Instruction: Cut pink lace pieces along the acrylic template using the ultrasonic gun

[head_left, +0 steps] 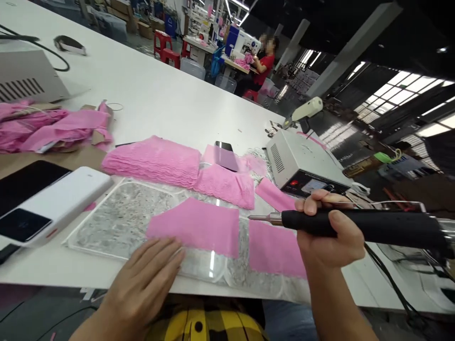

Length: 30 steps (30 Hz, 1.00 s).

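My right hand grips a thick black hand tool with a tapered metal tip, which points left over the gap between two pink fabric pieces. My left hand lies flat, fingers stretched out, at the lower left edge of the larger pink fabric piece. To the right, below the tool, is the smaller pink fabric piece, partly covered by my right wrist. Both pieces seem to lie on or under a clear plastic template sheet with a grey patterned look.
Stacked pink fabric and a shorter stack lie behind, near a dark phone. A grey control box stands right, a white device left. Farther off, a person sits at a sewing machine.
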### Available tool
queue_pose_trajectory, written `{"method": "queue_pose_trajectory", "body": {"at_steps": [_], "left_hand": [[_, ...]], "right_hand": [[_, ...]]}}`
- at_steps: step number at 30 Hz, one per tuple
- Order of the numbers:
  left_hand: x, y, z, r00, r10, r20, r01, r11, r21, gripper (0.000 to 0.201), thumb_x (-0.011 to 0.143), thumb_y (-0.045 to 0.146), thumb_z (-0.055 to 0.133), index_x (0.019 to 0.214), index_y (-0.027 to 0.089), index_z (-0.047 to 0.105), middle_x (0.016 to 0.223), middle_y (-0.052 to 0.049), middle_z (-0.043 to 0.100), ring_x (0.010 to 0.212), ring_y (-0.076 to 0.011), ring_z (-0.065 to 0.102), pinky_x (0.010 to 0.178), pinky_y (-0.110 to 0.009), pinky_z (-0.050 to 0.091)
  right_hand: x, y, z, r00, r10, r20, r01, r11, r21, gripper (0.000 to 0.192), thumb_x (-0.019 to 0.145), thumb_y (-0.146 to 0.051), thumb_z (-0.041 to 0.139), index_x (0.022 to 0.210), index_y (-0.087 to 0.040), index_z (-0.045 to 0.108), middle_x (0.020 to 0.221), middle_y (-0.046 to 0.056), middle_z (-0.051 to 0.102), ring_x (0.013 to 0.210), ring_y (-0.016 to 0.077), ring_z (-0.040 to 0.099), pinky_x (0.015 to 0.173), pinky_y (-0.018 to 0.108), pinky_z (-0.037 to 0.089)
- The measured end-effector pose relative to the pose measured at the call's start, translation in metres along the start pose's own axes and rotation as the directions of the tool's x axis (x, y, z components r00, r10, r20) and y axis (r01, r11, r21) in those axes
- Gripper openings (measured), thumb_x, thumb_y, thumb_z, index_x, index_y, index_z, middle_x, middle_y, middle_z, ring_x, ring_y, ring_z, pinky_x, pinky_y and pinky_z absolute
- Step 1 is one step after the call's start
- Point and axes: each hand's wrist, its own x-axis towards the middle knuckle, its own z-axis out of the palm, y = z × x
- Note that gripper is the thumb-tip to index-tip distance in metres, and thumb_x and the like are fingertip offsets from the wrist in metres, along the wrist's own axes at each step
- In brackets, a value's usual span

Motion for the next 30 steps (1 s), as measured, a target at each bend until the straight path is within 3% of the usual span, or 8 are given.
{"method": "queue_pose_trajectory", "body": {"at_steps": [3, 5, 8, 11, 18, 30], "left_hand": [[0.027, 0.026, 0.032, 0.993, 0.105, 0.047, -0.101, 0.993, -0.065, 0.032, 0.089, -0.001, 0.05, 0.116, 0.009, 0.063, 0.115, -0.012, 0.07, 0.116, -0.0237, 0.061, 0.103, -0.041, 0.047], [0.042, 0.042, 0.054, 0.985, 0.154, 0.083, -0.146, 0.984, -0.101, 0.029, 0.09, 0.002, 0.05, 0.114, 0.008, 0.064, 0.116, -0.013, 0.069, 0.115, -0.0241, 0.061, 0.102, -0.041, 0.048], [0.06, 0.061, 0.081, 0.969, 0.191, 0.155, -0.172, 0.977, -0.128, 0.027, 0.092, 0.007, 0.051, 0.115, 0.007, 0.064, 0.123, -0.015, 0.066, 0.117, -0.0261, 0.06, 0.101, -0.043, 0.049], [0.074, 0.075, 0.097, 0.958, 0.192, 0.215, -0.174, 0.98, -0.1, 0.028, 0.094, 0.012, 0.049, 0.118, 0.007, 0.063, 0.126, -0.016, 0.064, 0.121, -0.0281, 0.058, 0.102, -0.046, 0.048], [0.083, 0.08, 0.104, 0.937, 0.139, 0.321, -0.146, 0.989, -0.002, 0.032, 0.1, 0.03, 0.045, 0.121, 0.012, 0.062, 0.128, -0.012, 0.063, 0.123, -0.0309, 0.056, 0.104, -0.05, 0.046], [0.082, 0.079, 0.104, 0.935, 0.14, 0.327, -0.146, 0.989, -0.009, 0.034, 0.1, 0.032, 0.044, 0.122, 0.013, 0.062, 0.13, -0.012, 0.063, 0.126, -0.0315, 0.054, 0.106, -0.052, 0.044]], "right_hand": [[-0.003, 0.013, -0.041, 0.996, 0.047, -0.074, -0.046, 0.999, 0.009, 0.013, 0.064, -0.027, 0.062, 0.074, -0.02, 0.059, 0.077, -0.001, 0.055, 0.054, 0.0089, 0.049, 0.058, 0.03, 0.044], [-0.006, 0.022, -0.057, 0.992, 0.064, -0.112, -0.061, 0.998, 0.028, 0.012, 0.065, -0.026, 0.062, 0.075, -0.019, 0.061, 0.079, -0.001, 0.056, 0.056, 0.0087, 0.05, 0.06, 0.03, 0.044], [-0.007, 0.032, -0.067, 0.988, 0.102, -0.117, -0.092, 0.992, 0.092, 0.012, 0.066, -0.025, 0.064, 0.077, -0.02, 0.063, 0.082, -0.001, 0.057, 0.058, 0.0085, 0.051, 0.062, 0.03, 0.046], [-0.005, 0.041, -0.068, 0.991, 0.127, -0.05, -0.119, 0.984, 0.135, 0.013, 0.069, -0.025, 0.066, 0.081, -0.021, 0.064, 0.085, -0.001, 0.059, 0.06, 0.0089, 0.053, 0.064, 0.03, 0.048], [-0.007, 0.052, -0.065, 0.987, 0.152, 0.048, -0.159, 0.971, 0.181, 0.012, 0.075, -0.026, 0.065, 0.087, -0.023, 0.065, 0.09, 0.0, 0.061, 0.064, 0.0105, 0.055, 0.066, 0.032, 0.049], [-0.005, 0.055, -0.064, 0.994, 0.113, -0.01, -0.109, 0.978, 0.177, 0.014, 0.073, -0.024, 0.066, 0.087, -0.023, 0.066, 0.091, -0.001, 0.061, 0.064, 0.0099, 0.056, 0.068, 0.032, 0.051]]}}
